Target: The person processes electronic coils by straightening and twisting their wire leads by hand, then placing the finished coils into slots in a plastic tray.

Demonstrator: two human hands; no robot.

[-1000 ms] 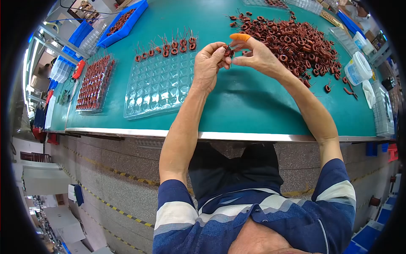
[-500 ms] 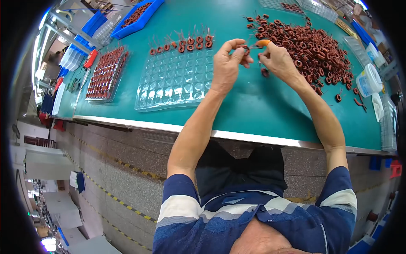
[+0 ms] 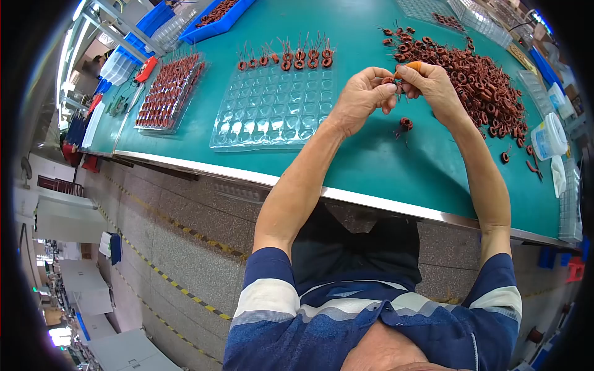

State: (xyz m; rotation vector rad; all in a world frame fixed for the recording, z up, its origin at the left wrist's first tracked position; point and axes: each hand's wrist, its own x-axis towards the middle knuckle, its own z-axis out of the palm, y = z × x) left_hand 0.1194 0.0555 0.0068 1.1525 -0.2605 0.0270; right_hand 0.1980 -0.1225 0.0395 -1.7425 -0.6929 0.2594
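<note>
My left hand [image 3: 366,99] pinches a red-brown wound ring [image 3: 388,80] between thumb and fingers. Close beside it, my right hand [image 3: 428,86], with an orange cover on one finger, has its fingers pressed together at the ring's wires; the exact grip is partly hidden. One loose ring with wires [image 3: 405,123] lies on the green table just below the hands. To the left is a clear tray [image 3: 266,114] with round pockets, its back rows holding several rings with wires pointing up. A large pile of rings [image 3: 486,86] spreads behind and right of my right hand.
A filled tray stack [image 3: 168,99] stands at the left, near a red tool [image 3: 146,69]. At the back left is a blue bin [image 3: 216,23] of rings. A white tub [image 3: 549,137] and clear trays [image 3: 570,198] line the right edge.
The view has shifted, so the table things appear farther right. My hands have come together at the ring after being apart. A loose ring now shows on the table below them.
</note>
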